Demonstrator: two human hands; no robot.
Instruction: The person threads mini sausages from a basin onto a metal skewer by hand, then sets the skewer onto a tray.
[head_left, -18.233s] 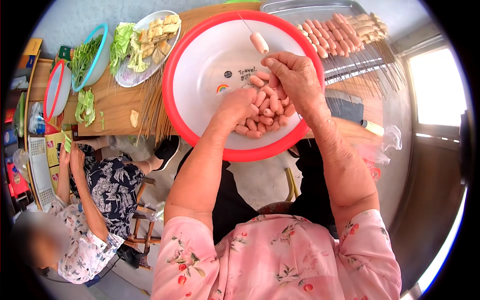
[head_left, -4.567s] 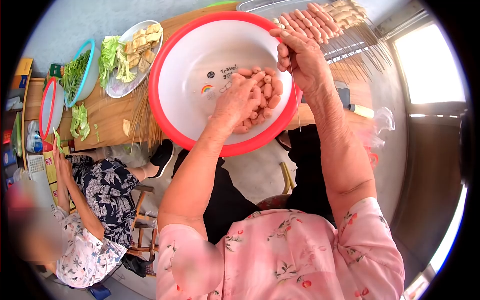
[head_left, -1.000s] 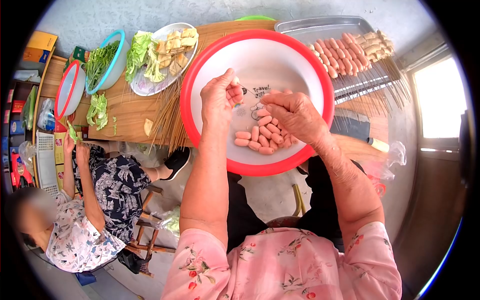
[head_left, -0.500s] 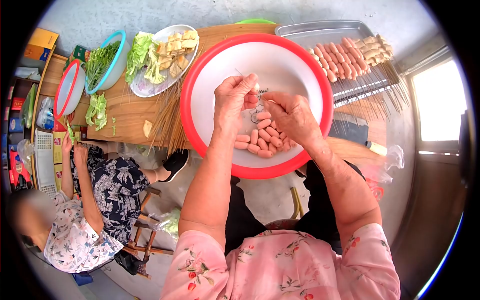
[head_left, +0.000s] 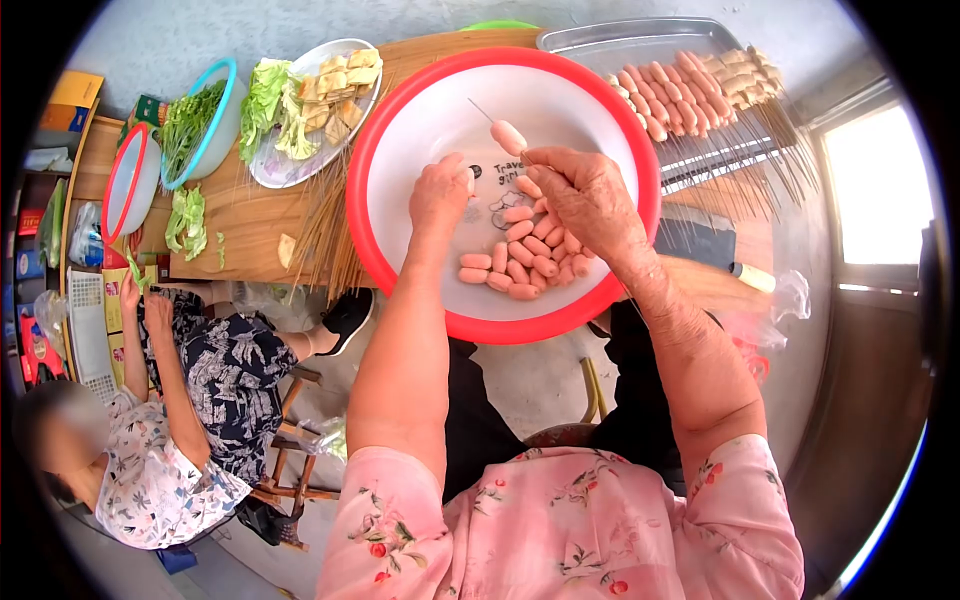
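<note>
Above a big white basin with a red rim (head_left: 365,130), my right hand (head_left: 590,200) pinches a thin skewer (head_left: 480,108). One small pink sausage (head_left: 508,137) is threaded on it, near the fingers, and the bare tip points up and left. My left hand (head_left: 440,195) is closed over the basin's left part, apart from the skewer; a pale bit shows at its fingertips, too small to name. Loose sausages (head_left: 520,252) lie piled in the basin below my right hand.
A metal tray (head_left: 640,38) holds skewered sausages (head_left: 675,95). Bare skewers (head_left: 325,225) lie left of the basin, near an oval plate (head_left: 270,170) of lettuce and tofu-like pieces. A knife (head_left: 750,277) lies at right. Another person (head_left: 165,460) sits at left, holding greens.
The sausage now sits on the skewer, clear of my left hand, which has drawn away left and down. My right hand holds the skewer farther up in view. The view has shifted slightly.
</note>
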